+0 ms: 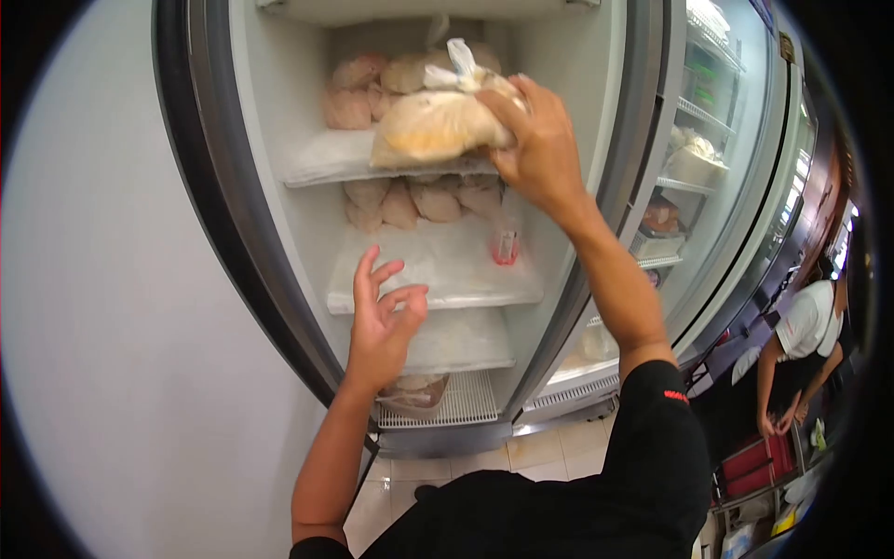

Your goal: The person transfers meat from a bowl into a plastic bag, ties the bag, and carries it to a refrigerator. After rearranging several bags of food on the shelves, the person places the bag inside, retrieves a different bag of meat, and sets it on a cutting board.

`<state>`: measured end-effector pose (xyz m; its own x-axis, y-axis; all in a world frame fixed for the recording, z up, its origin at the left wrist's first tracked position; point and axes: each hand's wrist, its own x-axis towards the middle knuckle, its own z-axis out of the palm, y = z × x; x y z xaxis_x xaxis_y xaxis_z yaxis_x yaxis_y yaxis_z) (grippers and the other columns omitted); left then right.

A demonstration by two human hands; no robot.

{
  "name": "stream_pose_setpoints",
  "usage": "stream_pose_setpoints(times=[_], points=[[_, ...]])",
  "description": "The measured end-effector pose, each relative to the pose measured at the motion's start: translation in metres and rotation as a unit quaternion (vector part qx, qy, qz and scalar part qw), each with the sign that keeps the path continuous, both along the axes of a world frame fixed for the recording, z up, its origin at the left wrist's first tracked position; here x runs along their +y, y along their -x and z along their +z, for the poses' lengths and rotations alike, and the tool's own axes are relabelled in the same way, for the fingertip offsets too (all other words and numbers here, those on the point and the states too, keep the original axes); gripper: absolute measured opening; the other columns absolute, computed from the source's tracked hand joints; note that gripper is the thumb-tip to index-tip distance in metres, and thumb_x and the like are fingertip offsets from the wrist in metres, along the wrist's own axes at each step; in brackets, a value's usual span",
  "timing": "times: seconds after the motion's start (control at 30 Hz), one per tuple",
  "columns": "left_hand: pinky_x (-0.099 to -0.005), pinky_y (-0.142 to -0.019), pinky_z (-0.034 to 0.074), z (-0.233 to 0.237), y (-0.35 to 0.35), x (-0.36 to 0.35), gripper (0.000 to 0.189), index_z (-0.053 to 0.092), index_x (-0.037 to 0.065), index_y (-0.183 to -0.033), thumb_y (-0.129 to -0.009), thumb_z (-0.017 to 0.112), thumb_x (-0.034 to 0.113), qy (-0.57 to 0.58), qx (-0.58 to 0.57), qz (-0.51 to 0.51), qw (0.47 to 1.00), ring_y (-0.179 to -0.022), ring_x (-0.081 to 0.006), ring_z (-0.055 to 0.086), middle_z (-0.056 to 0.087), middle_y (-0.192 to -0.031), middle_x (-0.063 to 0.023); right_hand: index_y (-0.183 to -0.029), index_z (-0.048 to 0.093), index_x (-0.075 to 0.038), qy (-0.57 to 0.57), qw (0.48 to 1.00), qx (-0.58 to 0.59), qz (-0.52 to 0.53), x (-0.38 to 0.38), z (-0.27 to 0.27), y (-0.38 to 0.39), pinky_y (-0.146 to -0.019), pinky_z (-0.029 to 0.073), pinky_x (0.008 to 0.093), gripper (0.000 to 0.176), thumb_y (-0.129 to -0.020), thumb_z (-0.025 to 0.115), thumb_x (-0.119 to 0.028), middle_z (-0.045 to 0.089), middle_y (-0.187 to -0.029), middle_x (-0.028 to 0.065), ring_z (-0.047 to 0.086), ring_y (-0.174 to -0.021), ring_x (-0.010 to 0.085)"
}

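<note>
right hand (540,149): raised to top-shelf height, fingers and thumb clamped over the right end of the bag (433,126); this is the only hand on it.
bag: clear plastic, pale yellow frozen contents, knot (458,56) sticking up at the top.
bag position: inside the open freezer (559,56), at the front edge of the upper shelf (326,158). Can't tell whether its underside rests on the shelf or hangs just above it.
long axis: roughly left-right along the shelf front, left end dipped a little. The bulk extends left from the gripping hand.
left hand (384,321): empty, palm toward the freezer, fingers loosely spread and half curled. It sits in front of the middle shelf (428,270), not visibly touching it.
nearer hand: right, already gripping. The left is well below and slightly left of the bag.
behind bag: pinkish frozen packs (358,93) stacked at the back of the same shelf, close to the bag.
below: more packs (419,200) under the upper shelf, and a small red item (505,247) on the middle shelf.
side: a co-worker (805,326) bends over at far right, well apart.
</note>
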<state>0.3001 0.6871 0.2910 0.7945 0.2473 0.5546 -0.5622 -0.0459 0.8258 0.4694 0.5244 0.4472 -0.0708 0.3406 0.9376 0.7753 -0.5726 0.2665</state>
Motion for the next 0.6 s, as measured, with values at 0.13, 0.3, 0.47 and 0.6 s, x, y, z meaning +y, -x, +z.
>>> stream_pose_setpoints(times=[0.13, 0.3, 0.47, 0.6], points=[[-0.0372, -0.081, 0.05, 0.052, -0.032, 0.006, 0.08, 0.004, 0.014, -0.148, -0.093, 0.055, 0.042, 0.096, 0.019, -0.027, 0.995, -0.107, -0.0269, 0.055, 0.037, -0.133, -0.0209, -0.119, 0.061, -0.015, -0.056, 0.995, 0.059, 0.061, -0.01, -0.02, 0.008, -0.099, 0.04, 0.0412, 0.065, -0.058, 0.077, 0.001, 0.051, -0.127, 0.0193, 0.049, -0.116, 0.0368], [-0.0378, -0.08, 0.051, 0.076, -0.056, 0.002, 0.083, 0.004, 0.01, -0.148, -0.092, 0.057, 0.043, 0.1, 0.045, -0.042, 0.993, -0.104, -0.0277, 0.058, 0.044, -0.127, -0.0206, -0.129, 0.051, -0.008, -0.09, 0.973, 0.158, 0.139, -0.027, -0.033, -0.003, -0.105, 0.037, 0.0384, 0.073, -0.061, 0.075, 0.004, 0.045, -0.136, 0.0179, 0.041, -0.13, 0.0334], [-0.0358, -0.075, 0.053, 0.079, -0.07, -0.01, 0.08, 0.009, 0.007, -0.146, -0.092, 0.057, 0.042, 0.082, -0.009, -0.028, 0.996, -0.098, -0.0278, 0.062, 0.054, -0.117, -0.0187, -0.141, 0.033, -0.004, -0.028, 0.957, 0.231, 0.171, -0.049, -0.026, -0.004, -0.107, 0.033, 0.0413, 0.086, -0.07, 0.08, -0.017, 0.039, -0.141, 0.0196, 0.034, -0.134, 0.0349], [-0.0327, -0.072, 0.053, 0.093, -0.073, 0.004, 0.075, 0.016, 0.005, -0.144, -0.092, 0.057, 0.042, 0.095, -0.018, -0.014, 0.995, -0.094, -0.0254, 0.063, 0.054, -0.118, -0.0189, -0.148, 0.018, -0.003, 0.02, 0.922, 0.309, 0.233, -0.067, -0.012, -0.011, -0.11, 0.028, 0.0401, 0.094, -0.083, 0.062, -0.055, 0.03, -0.146, 0.0243, 0.026, -0.138, 0.0328]])
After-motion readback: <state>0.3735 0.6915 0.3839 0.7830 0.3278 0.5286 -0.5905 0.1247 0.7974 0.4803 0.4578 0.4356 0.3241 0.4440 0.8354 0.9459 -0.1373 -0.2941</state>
